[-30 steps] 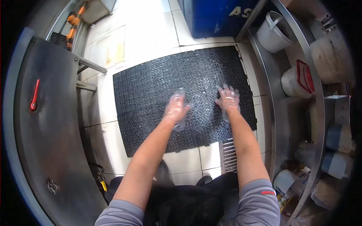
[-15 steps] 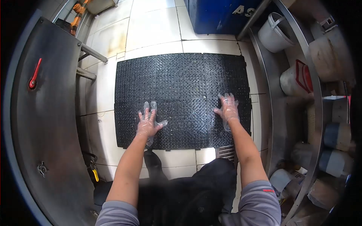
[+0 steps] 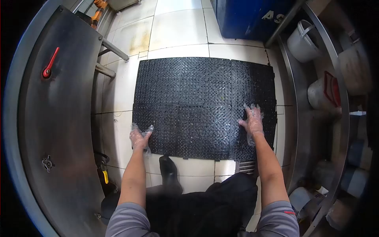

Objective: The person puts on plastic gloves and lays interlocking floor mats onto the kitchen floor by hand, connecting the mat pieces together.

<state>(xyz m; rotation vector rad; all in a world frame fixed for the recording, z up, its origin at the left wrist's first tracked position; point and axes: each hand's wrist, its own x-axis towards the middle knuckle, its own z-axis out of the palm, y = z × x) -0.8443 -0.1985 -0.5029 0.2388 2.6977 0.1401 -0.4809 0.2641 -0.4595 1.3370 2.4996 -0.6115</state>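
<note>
A black textured rubber mat [image 3: 201, 108] made of several joined sections lies flat on the white tiled floor [image 3: 177, 31]. My left hand [image 3: 141, 137], in a clear plastic glove, is at the mat's left edge near the front corner, thumb and fingers apart. Over the right part of the mat is my right hand [image 3: 252, 121], also gloved, its fingers spread and nothing in them. Whether each palm presses on the mat is hard to tell.
Left stands a metal cabinet with a red lever [image 3: 48, 71]. A metal shelf [image 3: 294, 75] on the right holds a white bucket [image 3: 302, 43] and other containers. Ahead is a blue bin [image 3: 244, 19]. A floor grate [image 3: 246, 166] and my dark shoe [image 3: 169, 172] are near the mat's front edge.
My left hand has moved left across the mat to its left edge. The right hand remains over the mat's right part. The mat now sits squarer in view, and the view has shifted.
</note>
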